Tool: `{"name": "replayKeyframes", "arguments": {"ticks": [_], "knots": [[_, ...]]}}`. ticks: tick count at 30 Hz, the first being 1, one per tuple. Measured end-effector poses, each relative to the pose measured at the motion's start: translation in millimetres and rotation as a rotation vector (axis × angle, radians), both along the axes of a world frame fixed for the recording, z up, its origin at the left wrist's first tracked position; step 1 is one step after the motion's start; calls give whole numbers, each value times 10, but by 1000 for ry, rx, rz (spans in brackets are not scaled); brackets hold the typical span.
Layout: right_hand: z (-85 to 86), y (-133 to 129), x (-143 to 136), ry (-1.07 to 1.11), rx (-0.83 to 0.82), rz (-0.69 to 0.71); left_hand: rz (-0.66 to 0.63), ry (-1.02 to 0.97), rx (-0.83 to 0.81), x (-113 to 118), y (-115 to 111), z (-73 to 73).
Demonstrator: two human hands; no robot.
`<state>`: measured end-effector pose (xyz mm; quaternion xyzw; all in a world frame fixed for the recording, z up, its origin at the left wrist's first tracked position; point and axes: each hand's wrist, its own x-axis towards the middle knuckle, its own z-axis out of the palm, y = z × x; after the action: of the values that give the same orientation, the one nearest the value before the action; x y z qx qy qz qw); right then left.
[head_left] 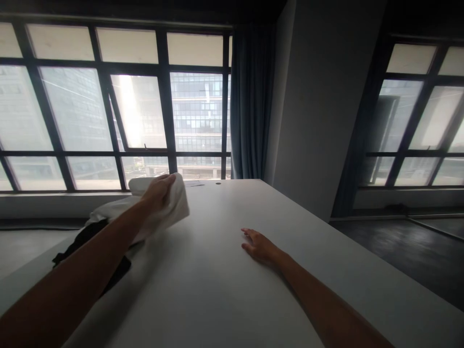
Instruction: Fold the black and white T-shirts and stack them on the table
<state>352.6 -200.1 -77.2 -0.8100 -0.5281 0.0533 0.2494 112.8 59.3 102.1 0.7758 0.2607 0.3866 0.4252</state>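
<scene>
My left hand [158,192] grips a white cloth [178,200], lifted a little above the table at the left. The cloth hangs folded from my fingers, and its exact kind cannot be made out. Below and behind my left forearm lie more white fabric [108,209] and a black cloth [87,237], partly hidden by the arm. My right hand [259,245] is low over the white table [224,290], right of the middle, with its fingers apart and nothing in them.
A flat sheet [194,183] and a small dark round spot [218,183] are at the table's far edge. Beyond it stand dark-framed windows [197,111], a blue curtain [252,106] and a grey pillar [319,96]. Dark floor [391,246] lies beyond the table's right edge.
</scene>
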Motion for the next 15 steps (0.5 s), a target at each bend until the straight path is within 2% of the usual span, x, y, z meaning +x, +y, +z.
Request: {"name": "replayKeyframes", "arguments": {"ticks": [3, 6, 8, 11, 13, 15], "knots": [[-21, 3, -16, 168, 92, 28, -218, -34, -125, 201, -211, -189], [-45, 3, -21, 210, 153, 25, -361, 254, -88, 259, -348, -596], [-53, -3, -18, 189, 189, 65, -368, 532, 86, 221, -400, -930], [-47, -6, -15, 124, 234, 175, -477, 731, 417, 116, -471, -1361], [-37, 4, -19, 78, 259, 233, -463, 772, 567, 52, -532, -1528], [-31, 17, -24, 38, 257, 251, -405, 763, 652, 10, -596, -1593]]}}
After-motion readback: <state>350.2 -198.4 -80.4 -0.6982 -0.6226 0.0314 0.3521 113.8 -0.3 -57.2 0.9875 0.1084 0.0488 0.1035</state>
